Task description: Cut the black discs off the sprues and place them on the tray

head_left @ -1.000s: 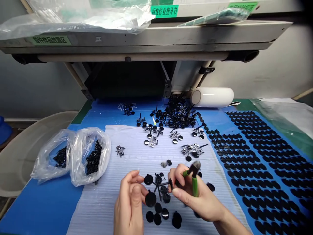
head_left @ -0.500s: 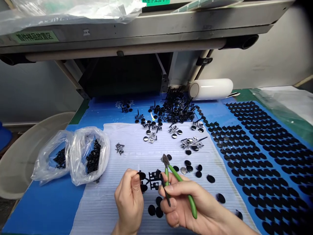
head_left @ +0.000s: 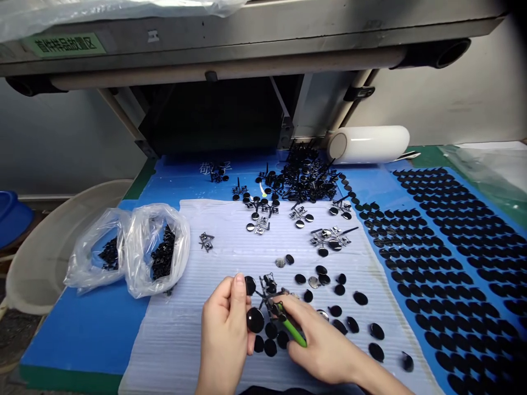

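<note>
My left hand (head_left: 224,326) is closed on a black plastic sprue (head_left: 262,296), pinching it at its left side. Two glossy round discs (head_left: 255,320) on the sprue sit by my fingertips, and small frame-like clips branch off to the right. Green-handled nippers (head_left: 295,332) are gripped in my right hand (head_left: 323,337). Their jaws are at the right part of the sprue, partly hidden by my fingers; I cannot tell whether they touch it. Loose black discs (head_left: 270,347) lie just below on the pale ribbed sheet (head_left: 164,340).
Two clear plastic bags (head_left: 181,258) of small black parts stand at left, near a round tub (head_left: 24,274). Behind lies a heap of uncut sprues (head_left: 307,178), with a white cylinder (head_left: 379,144) beside it. Rows of black discs (head_left: 436,291) cover the right side. A metal shelf (head_left: 247,46) overhangs the back.
The nippers have swung from pointing upward to having their jaws at the sprue. My right hand has turned over, palm down. The sprue is tilted differently, and the view has shifted slightly.
</note>
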A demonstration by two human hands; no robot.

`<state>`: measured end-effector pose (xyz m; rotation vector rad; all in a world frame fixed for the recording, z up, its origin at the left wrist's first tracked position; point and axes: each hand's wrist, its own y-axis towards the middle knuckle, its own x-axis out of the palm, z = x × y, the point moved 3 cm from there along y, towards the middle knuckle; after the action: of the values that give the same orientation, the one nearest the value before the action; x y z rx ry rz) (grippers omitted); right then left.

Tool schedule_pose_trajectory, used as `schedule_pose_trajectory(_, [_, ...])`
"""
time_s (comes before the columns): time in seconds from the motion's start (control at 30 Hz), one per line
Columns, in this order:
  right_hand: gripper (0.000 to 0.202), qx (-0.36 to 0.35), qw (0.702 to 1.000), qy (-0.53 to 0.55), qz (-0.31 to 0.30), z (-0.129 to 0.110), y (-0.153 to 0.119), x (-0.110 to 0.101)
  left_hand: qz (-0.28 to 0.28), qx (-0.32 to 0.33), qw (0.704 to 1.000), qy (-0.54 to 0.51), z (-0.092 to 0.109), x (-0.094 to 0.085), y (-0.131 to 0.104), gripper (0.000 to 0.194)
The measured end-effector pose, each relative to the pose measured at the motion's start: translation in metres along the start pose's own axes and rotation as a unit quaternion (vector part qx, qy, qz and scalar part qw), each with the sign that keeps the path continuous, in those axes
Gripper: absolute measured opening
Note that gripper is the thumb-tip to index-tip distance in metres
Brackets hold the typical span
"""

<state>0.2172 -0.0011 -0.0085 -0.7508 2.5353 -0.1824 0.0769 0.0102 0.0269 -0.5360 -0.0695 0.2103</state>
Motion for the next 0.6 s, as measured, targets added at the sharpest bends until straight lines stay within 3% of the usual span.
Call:
schedule_pose_trajectory(0.17, [0.046, -0.046, 0.998, -0.025, -0.045, -0.010, 0.001, 0.003, -0.011, -0.004, 1.000, 0.017, -0.001, 0.001, -0.004, 0.037])
schedule_pose_trajectory(0.33, [0.050, -0.045, 0.996, -0.019, -0.079, -0.007, 0.000, 0.005, -0.007, 0.011, 0.999, 0.044, 0.001, -0.001, -0.007, 0.039])
schedule_pose_trajectory(0.6, [0.037, -0.118, 0.989, 0.025, -0.084, -0.014, 0.006, 0.007, 0.031, 0.043, 0.985, 0.164, 0.006, -0.008, -0.017, 0.039])
